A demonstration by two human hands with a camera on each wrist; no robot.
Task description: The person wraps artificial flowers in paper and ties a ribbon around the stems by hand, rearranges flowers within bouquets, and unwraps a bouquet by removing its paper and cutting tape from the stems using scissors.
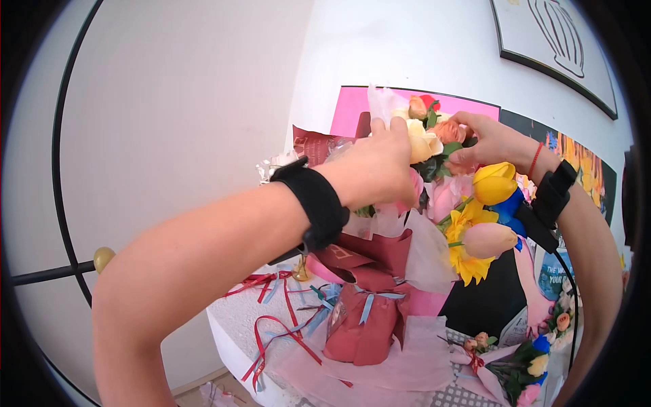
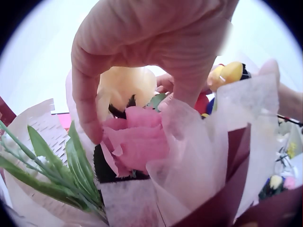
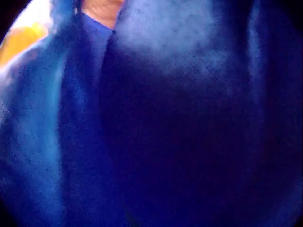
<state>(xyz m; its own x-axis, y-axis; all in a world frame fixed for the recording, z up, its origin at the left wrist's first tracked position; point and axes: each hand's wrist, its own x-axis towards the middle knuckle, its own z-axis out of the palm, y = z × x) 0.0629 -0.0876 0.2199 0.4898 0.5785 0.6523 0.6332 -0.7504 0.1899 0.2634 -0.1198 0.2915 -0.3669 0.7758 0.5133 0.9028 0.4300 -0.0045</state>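
A bouquet in dark red paper [image 1: 363,325] and pale tissue stands upright. My left hand [image 1: 376,163] is at its upper left, fingers curled around the cream rose [image 1: 422,141]. In the left wrist view the same hand [image 2: 151,42] arches over a pink rose [image 2: 142,142], with the cream rose [image 2: 128,85] behind, between finger and thumb. From the right, my right hand [image 1: 498,142] holds the orange rose [image 1: 447,132] between fingers and thumb. Blue petals [image 3: 180,123] fill most of the right wrist view, hiding that hand's fingertips.
Yellow tulip [image 1: 495,183] and pale pink tulip [image 1: 489,241] lean out at the bouquet's right. Red and blue ribbons [image 1: 291,332] lie on the white table [image 1: 230,325]. A smaller bouquet [image 1: 508,370] lies at lower right. Framed pictures [image 1: 563,41] are on the wall.
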